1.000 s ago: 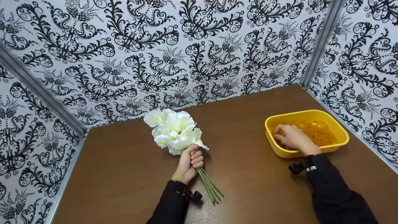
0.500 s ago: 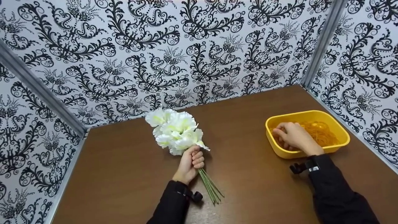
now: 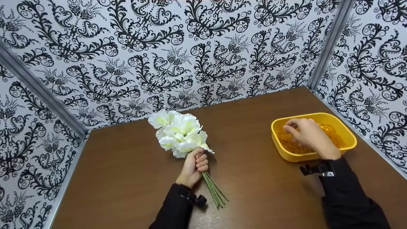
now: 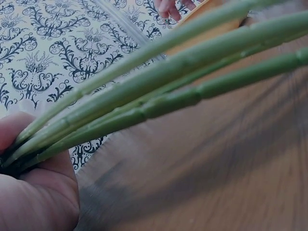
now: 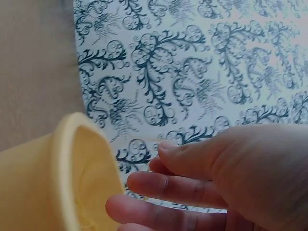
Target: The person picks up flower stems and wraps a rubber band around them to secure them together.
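My left hand [image 3: 194, 165] grips a bunch of white artificial flowers [image 3: 179, 133] by its green stems [image 3: 214, 190]. The blossoms lean away toward the back wall, and the stem ends point toward the front of the table. Up close in the left wrist view, the stems [image 4: 144, 91] run out of the curled fingers. Over the yellow tub [image 3: 284, 156], my right hand [image 3: 313, 136] is raised above a tangle of orange rubber bands [image 3: 289, 141]. In the right wrist view, its thumb and index finger pinch a thin, faint rubber band [image 5: 144, 140]; the other fingers are loosely bent.
The brown wooden table [image 3: 127, 178] carries the tub at its right side. Black-and-white patterned walls [image 3: 165, 63] enclose the table at the back and both sides, with grey metal posts [image 3: 330, 41] in the corners.
My right hand has risen out of the rubber bands and shifted slightly right, uncovering more of the tub's left part. The left hand and flowers stay nearly still.
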Motion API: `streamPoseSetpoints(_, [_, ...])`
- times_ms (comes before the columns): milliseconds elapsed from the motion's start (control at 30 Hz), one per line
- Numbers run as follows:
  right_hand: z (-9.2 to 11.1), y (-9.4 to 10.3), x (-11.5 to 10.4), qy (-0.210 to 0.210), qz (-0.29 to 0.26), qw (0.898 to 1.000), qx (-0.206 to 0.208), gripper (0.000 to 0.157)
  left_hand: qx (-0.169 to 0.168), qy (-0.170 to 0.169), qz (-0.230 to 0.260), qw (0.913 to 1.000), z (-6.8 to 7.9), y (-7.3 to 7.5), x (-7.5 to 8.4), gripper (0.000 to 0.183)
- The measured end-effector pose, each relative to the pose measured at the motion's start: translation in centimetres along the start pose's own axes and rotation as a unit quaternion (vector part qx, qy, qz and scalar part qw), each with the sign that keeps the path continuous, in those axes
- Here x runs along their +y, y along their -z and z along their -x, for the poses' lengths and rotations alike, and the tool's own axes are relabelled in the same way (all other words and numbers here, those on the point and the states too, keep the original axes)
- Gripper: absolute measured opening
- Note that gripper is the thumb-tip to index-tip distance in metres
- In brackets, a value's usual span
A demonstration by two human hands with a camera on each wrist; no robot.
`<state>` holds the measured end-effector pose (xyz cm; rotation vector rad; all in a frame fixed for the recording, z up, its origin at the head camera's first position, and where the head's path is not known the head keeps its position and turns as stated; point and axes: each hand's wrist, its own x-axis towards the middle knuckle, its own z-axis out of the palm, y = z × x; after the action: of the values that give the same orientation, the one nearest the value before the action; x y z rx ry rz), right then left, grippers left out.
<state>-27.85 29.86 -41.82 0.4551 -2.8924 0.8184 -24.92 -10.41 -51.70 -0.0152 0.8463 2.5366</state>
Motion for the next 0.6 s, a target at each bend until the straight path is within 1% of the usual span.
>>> streamPoseSetpoints(133, [0.2, 0.4, -0.5, 0.029, 0.032, 0.999, 0.032, 0.026, -0.003, 0.0, -0.002, 1.0, 0.0, 0.0, 0.0, 0.039])
streamPoseSetpoints(333, [0.5, 0.9, -0.9, 0.037, 0.052, 0.997, 0.053, 0.022, -0.003, 0.002, 0.003, 1.0, 0.0, 0.0, 0.0, 0.041])
streamPoseSetpoints(467, [0.6, 1.1, -1.1, 0.039, 0.061, 0.995, 0.064, 0.024, -0.002, 0.004, 0.005, 1.0, 0.0, 0.0, 0.1, 0.042])
streamPoseSetpoints(600, [0.9, 1.3, -1.9, 0.066, 0.067, 0.992, 0.085, 0.023, 0.0, 0.0, 0.009, 1.0, 0.1, -0.4, 0.3, 0.042])
